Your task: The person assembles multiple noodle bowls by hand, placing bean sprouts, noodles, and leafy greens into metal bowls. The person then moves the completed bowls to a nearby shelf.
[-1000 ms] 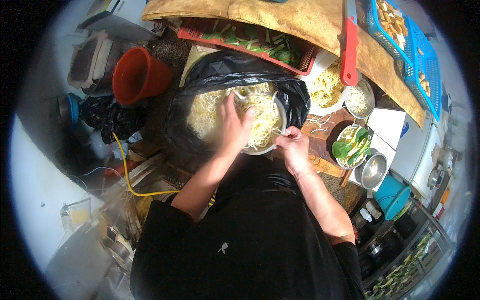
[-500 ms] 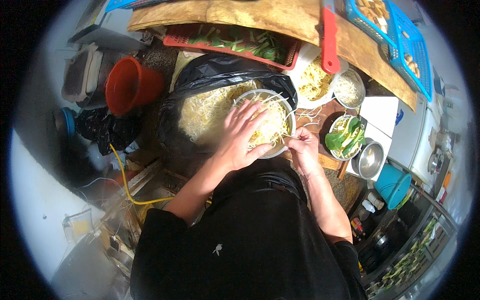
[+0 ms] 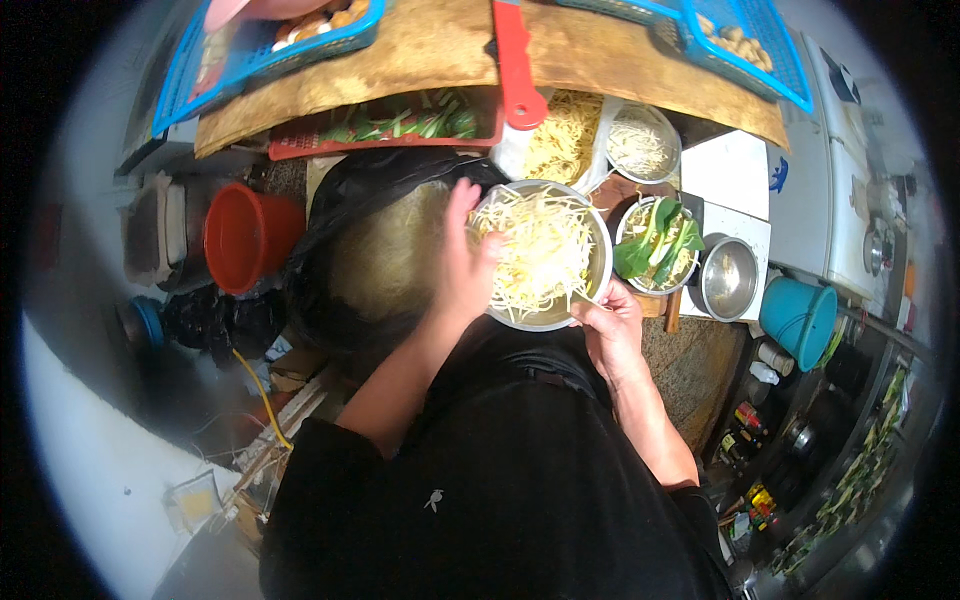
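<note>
A round metal bowl [image 3: 601, 245] heaped with pale bean sprouts [image 3: 538, 250] is in front of my body. My right hand [image 3: 612, 325] pinches its near right rim, thumb on top. Along the left side of the bowl, my left hand [image 3: 466, 262] has its fingers stretched out and slightly smeared; whether it presses on the bowl I cannot tell. Just left of that hand, a black plastic bag [image 3: 325, 230] gapes, its pale contents blurred.
Bowls of greens and sprouts [image 3: 658, 245], white sprouts [image 3: 640, 143] and an unfilled metal bowl [image 3: 729, 279] stand to the right. A yellow-noodle container [image 3: 563, 140] and red crate [image 3: 290, 143] sit beyond, under a wooden shelf [image 3: 400, 58] with a red-handled tool [image 3: 517, 70]. Buckets flank both sides.
My left hand has slid from atop the sprouts to the bowl's left side. The bowl has shifted right, off the bag, with my right hand still on its rim. The view has turned.
</note>
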Tool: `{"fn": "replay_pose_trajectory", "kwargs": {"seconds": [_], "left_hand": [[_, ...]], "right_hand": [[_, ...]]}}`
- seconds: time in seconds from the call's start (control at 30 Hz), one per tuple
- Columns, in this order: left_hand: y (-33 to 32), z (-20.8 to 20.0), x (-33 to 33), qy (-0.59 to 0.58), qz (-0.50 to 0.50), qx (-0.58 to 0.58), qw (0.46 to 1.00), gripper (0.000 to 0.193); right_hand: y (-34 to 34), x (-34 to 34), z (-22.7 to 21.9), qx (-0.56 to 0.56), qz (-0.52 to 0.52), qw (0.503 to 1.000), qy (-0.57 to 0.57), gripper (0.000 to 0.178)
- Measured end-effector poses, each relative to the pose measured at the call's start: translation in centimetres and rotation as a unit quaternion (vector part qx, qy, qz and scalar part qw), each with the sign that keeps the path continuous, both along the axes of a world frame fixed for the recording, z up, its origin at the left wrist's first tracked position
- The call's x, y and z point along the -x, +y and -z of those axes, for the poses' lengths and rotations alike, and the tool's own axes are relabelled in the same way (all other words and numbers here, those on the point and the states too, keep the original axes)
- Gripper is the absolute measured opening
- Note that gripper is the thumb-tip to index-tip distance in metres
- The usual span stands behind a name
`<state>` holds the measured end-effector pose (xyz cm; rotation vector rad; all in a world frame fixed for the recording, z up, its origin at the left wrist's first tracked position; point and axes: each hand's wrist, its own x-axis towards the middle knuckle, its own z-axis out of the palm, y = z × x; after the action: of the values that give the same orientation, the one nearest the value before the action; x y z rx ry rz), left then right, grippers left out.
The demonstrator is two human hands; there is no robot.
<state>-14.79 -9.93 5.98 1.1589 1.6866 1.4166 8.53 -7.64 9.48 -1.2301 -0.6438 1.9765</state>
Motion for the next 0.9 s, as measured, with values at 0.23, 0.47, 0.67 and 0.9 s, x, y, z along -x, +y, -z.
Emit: {"fn": "replay_pose_trajectory", "kwargs": {"seconds": [0.23,0.47,0.67,0.9], "left_hand": [[5.1,-5.0,-5.3,0.263,0.256,-0.064,0.928,0.084],[14.5,-0.9,-2.9,0.256,0.168,-0.062,0.950,0.053],[21.5,7.2,-2.9,0.382,0.326,0.160,0.850,0.051],[25.3,8.9,-3.1,0.386,0.368,0.312,0.787,0.043]], "right_hand": [[1.2,-3.6,0.5,-0.003,0.061,0.998,-0.002,0.026],[2.1,-10.6,1.1,-0.044,0.151,0.987,0.015,0.021],[2.1,-15.4,-0.1,-0.038,0.228,0.973,-0.017,0.026],[1.6,-17.2,-0.9,-0.021,0.291,0.956,-0.026,0.025]]}}
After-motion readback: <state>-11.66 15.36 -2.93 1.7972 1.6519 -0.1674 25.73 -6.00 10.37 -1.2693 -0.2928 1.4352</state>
